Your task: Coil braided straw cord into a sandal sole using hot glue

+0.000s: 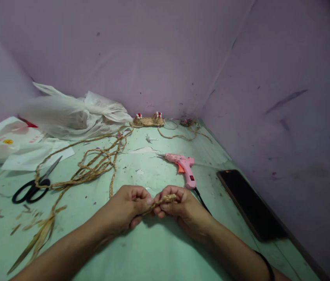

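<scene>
Low in the centre, my left hand (pixel 135 205) and my right hand (pixel 175 203) are close together, both pinching a short piece of braided straw cord (pixel 168 198). The cord's thicker end rests across my right fingers, and its thinner part runs to my left fingertips. Just beyond my right hand lies a pink glue gun (pixel 186 168) with an orange trigger, its nozzle pointing left. A long braided cord (pixel 94 171) is loosely tangled to the left, with one strand running down behind my left hand.
Black-handled scissors (pixel 38 187) lie at left under the cord, near straw scraps. Plastic bags (pixel 77 115) fill the back left. A woven straw piece (pixel 148 122) with red and white decorations sits by the wall. A dark phone (pixel 249 203) lies at right.
</scene>
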Available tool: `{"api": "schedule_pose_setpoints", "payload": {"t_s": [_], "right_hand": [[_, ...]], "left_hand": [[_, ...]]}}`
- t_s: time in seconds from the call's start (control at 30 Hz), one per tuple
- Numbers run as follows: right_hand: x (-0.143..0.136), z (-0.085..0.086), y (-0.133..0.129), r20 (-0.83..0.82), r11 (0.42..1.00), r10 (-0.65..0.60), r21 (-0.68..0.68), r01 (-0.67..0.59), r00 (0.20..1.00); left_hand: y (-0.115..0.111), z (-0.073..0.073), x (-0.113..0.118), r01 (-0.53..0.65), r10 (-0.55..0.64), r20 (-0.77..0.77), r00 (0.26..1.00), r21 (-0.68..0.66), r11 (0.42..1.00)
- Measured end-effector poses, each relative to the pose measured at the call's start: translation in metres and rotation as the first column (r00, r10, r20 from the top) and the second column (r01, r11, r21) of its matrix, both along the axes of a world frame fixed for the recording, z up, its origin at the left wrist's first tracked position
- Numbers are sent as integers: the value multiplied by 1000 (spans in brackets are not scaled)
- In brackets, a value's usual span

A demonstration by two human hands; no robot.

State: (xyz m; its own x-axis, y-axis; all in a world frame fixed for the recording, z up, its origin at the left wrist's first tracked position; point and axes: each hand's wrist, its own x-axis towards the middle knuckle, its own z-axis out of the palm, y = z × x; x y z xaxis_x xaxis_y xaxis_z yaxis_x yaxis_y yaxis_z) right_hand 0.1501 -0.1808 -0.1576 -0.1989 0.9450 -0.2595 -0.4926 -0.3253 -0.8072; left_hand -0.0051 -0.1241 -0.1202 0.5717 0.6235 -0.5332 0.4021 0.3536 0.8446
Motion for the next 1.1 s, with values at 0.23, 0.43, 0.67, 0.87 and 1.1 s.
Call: {"api": "schedule_pose_setpoints", "payload": {"t_s": [0.23,0.43,0.67,0.87,1.1], "right_hand": [[3,6,0,99,1000,-9,8,8,995],[8,15,-5,424,992,38,95,-87,905],[10,13,-3,656,980,-84,191,-58,750],[14,14,-3,641,993,-87,120,13,762],[12,11,-5,471,992,-80,122,25,879]], "left_hand": [[2,-4,-1,-68,69,-17,997,81,994],[1,-10,-1,-21,39,-64,997,260,965],[9,7,-10,153,-121,-135,984,265,952],[16,17,-19,233,-150,-249,957,350,907],[13,6,-14,166,-120,-173,978,284,944]]}}
